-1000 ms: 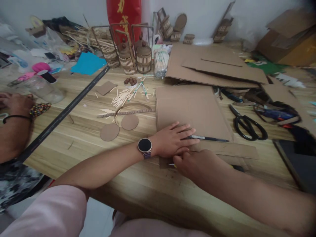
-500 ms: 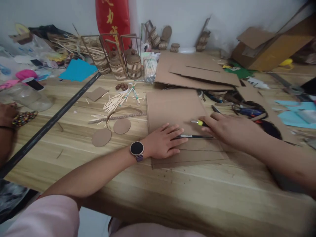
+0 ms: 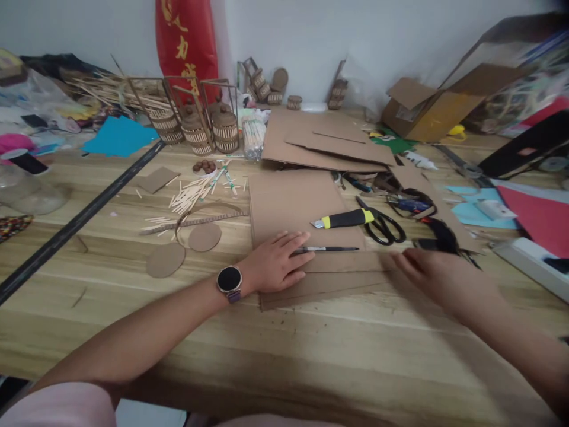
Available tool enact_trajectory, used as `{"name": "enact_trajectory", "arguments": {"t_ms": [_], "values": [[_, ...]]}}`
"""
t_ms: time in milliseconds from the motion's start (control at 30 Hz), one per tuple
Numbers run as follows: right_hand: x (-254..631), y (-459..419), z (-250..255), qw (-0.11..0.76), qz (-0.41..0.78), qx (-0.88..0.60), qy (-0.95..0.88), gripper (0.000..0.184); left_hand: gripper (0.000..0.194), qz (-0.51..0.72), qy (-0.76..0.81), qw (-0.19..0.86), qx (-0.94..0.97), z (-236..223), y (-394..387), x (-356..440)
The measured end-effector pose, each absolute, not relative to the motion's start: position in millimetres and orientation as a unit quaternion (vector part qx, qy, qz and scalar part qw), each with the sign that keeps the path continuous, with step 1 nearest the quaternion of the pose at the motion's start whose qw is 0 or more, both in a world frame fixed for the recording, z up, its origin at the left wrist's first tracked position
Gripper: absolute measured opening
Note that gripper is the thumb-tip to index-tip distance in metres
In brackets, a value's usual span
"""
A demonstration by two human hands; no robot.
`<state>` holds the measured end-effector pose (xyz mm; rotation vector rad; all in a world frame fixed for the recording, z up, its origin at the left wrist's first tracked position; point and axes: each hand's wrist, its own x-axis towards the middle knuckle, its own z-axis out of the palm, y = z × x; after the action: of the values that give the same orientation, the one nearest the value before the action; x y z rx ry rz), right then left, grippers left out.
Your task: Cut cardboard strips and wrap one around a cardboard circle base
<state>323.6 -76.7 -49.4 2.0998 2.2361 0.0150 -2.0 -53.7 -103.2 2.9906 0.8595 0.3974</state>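
Observation:
My left hand [image 3: 282, 261], with a watch on its wrist, lies flat with fingers spread over the cardboard sheet [image 3: 288, 201]. Its fingertips reach over one end of a black pen [image 3: 331, 249]. Near the sheet's front edge lies a cut cardboard strip [image 3: 351, 263]; my right hand [image 3: 418, 267] has its fingers pinched at the strip's right end. Just behind the pen rests a yellow and black utility knife [image 3: 344, 219], blade pointing left. Black-handled scissors [image 3: 384, 228] lie beside it, partly under the knife's end.
Left of the sheet are cardboard discs [image 3: 166, 260], a measuring tape [image 3: 200, 222] and loose small sticks [image 3: 191, 194]. Small stick baskets [image 3: 226, 130] stand behind. Larger cardboard pieces [image 3: 329, 133] lie at the back, with a cardboard box [image 3: 418, 110] to the right. A power strip [image 3: 533, 267] sits at far right.
My right hand has let go of the utility knife, leaving it on the cardboard, and moved toward me to the strip's right end. My left hand stays flat. The view has shifted right.

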Motion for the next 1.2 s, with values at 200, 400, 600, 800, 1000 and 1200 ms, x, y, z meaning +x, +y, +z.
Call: {"name": "enact_trajectory", "arguments": {"t_ms": [200,400,600,800,1000,1200], "values": [[319,-108,-65,-0.121,-0.245,0.701,0.659,0.037,0.042,0.172,0.26,-0.002,0.95,-103,-54,-4],[307,-117,-56,-0.338,-0.627,0.644,0.279,0.034,0.045,0.204,0.234,0.015,0.95,-101,-52,-8],[281,-130,-76,-0.429,-0.702,0.554,0.129,0.027,0.055,0.148,0.232,0.04,0.961,-91,-60,-11],[258,-141,-77,-0.453,-0.689,0.545,0.15,0.031,0.086,0.064,0.294,0.047,0.952,-78,-82,-7],[253,-145,-75,-0.459,-0.669,0.568,0.136,0.037,0.082,0.042,0.324,0.025,0.945,-76,-95,-5],[250,-149,-79,-0.464,-0.665,0.569,0.138,0.038,0.08,0.054,0.332,0.012,0.942,-82,-98,-3]]}}
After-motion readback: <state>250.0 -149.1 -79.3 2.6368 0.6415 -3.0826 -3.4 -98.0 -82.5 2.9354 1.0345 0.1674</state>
